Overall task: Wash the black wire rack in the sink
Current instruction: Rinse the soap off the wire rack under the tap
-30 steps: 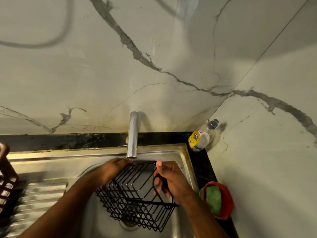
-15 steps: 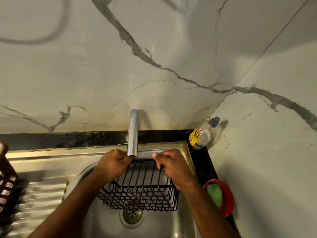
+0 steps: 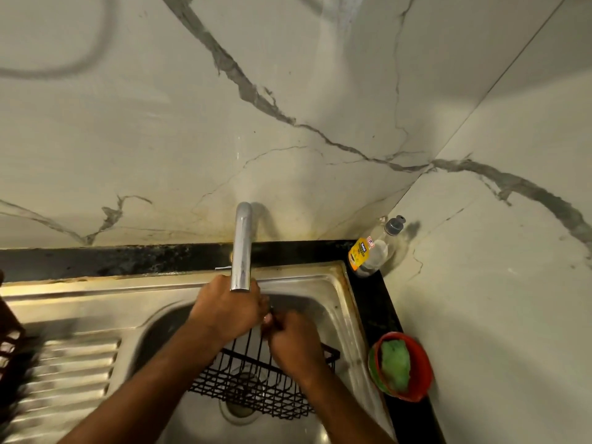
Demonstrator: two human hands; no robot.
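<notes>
The black wire rack (image 3: pixel 256 390) stands tilted in the steel sink (image 3: pixel 339 302), its lower part over the drain (image 3: pixel 238 411). My left hand (image 3: pixel 227 310) is just under the tap's spout (image 3: pixel 242 251), fingers curled over the rack's far rim. My right hand (image 3: pixel 293 342) sits close beside it on the right, fingers curled on the same upper edge. The two hands nearly touch and hide the rack's top wires. No water stream is visible.
A clear soap bottle with a yellow label (image 3: pixel 371 251) stands in the back right corner of the black counter. A red bowl (image 3: pixel 421 366) holding a green sponge (image 3: pixel 395 366) sits right of the sink. The ribbed drainboard (image 3: pixel 73 373) and a dark crate (image 3: pixel 9 344) lie left.
My hands have come together at the middle of the rack's far rim; the right hand moved down and left. The rack has gone from lying tilted to standing lower in the basin.
</notes>
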